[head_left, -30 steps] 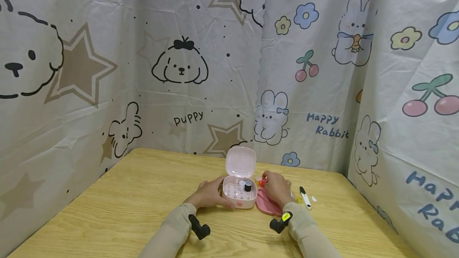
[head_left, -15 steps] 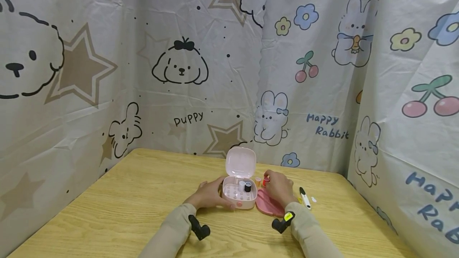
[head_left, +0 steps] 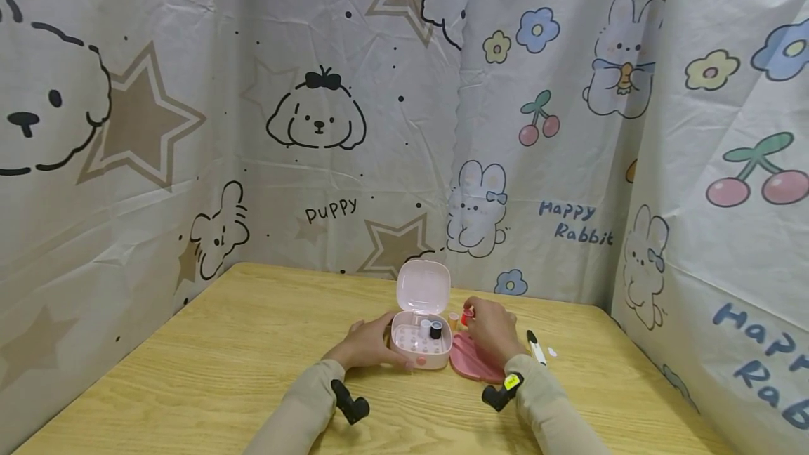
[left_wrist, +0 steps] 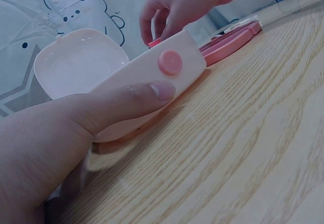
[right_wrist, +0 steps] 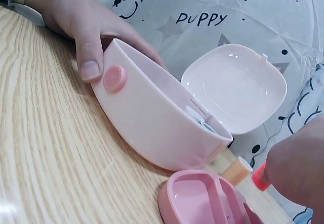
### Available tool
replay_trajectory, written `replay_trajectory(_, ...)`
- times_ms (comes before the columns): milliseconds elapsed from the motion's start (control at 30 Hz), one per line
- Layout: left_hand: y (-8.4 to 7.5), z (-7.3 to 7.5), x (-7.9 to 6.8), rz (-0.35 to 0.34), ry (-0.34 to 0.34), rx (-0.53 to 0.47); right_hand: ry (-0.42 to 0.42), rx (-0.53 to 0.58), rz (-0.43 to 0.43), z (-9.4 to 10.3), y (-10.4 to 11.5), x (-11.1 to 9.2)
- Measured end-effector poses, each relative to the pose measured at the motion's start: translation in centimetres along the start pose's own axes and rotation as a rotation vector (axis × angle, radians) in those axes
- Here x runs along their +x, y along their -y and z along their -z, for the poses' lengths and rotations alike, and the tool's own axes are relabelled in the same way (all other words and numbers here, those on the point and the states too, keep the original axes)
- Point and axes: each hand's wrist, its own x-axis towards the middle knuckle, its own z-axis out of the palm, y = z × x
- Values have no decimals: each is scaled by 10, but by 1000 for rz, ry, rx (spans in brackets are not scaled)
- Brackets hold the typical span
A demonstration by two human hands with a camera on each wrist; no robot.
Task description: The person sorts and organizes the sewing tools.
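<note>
A pale pink box (head_left: pixel 436 362) with its lid raised stands on the table. My left hand (head_left: pixel 366 344) holds it at the left side, with the thumb on the front wall beside the round pink button (right_wrist: pixel 115 79). Inside, a white spool (head_left: pixel 425 328) and a black spool (head_left: pixel 436 331) stand at the back right among small pegs. To the right of the box, my right hand (head_left: pixel 494 328) pinches a red thread spool (right_wrist: pixel 260 177) between its fingertips. An orange spool (right_wrist: pixel 237 171) stands just beside it, apart from the fingers.
A darker pink tray with compartments (right_wrist: pixel 195 198) lies right of the box, partly under the right hand in the head view. Black-and-white thread snips (head_left: pixel 536 347) and a small white piece (head_left: pixel 553 352) lie farther right. A printed curtain (head_left: pixel 322 181) surrounds the table.
My right hand has shifted slightly right and back with the red spool, widening the gap to the orange spool. A yellow item by the right wrist is now hidden. The left hand stays put.
</note>
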Motion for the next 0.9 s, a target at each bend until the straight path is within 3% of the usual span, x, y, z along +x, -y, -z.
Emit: replay_trajectory(900,0,1,-1,-7,-6,-4,7,38,46,11,24,4)
